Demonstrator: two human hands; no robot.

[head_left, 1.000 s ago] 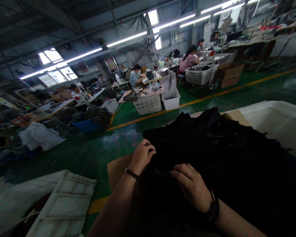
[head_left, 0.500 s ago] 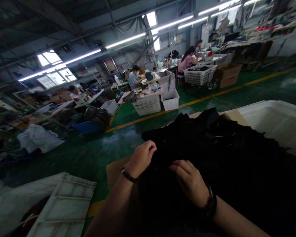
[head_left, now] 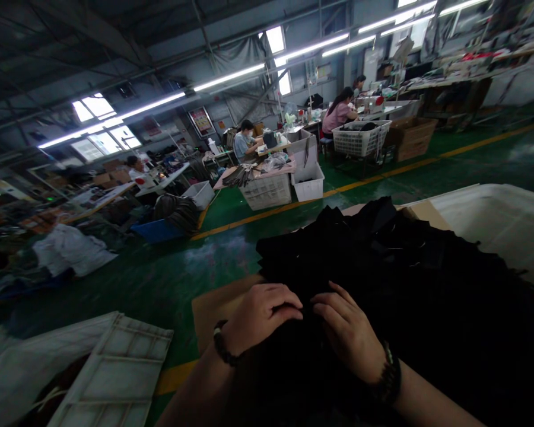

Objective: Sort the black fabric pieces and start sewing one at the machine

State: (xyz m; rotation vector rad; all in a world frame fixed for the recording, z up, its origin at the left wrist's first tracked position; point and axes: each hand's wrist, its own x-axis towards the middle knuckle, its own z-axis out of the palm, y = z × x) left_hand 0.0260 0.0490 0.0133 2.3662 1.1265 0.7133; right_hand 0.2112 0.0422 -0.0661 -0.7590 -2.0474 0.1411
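A large heap of black cloth pieces (head_left: 409, 284) fills the space in front of me, its folds and edges hard to make out in the dark. My left hand (head_left: 267, 311) is over the near left part of the heap, thumb and fingertips brought together on black cloth. Close to its right, my right hand (head_left: 349, 329) bends its fingers onto the same cloth, one finger slightly raised; its thumb is hidden. Dark beaded bracelets circle both wrists. Brown cardboard (head_left: 218, 308) shows under the heap at the left.
A white tub (head_left: 502, 219) stands behind the heap at right, and a white ribbed crate (head_left: 120, 367) at lower left. Across the green floor (head_left: 213, 261) are a blue bin (head_left: 155, 231), white baskets (head_left: 267, 193) and people seated at sewing tables.
My left hand has moved down and to the right from the heap's left edge, nearer my right hand. The right hand has shifted slightly, one finger now lifted.
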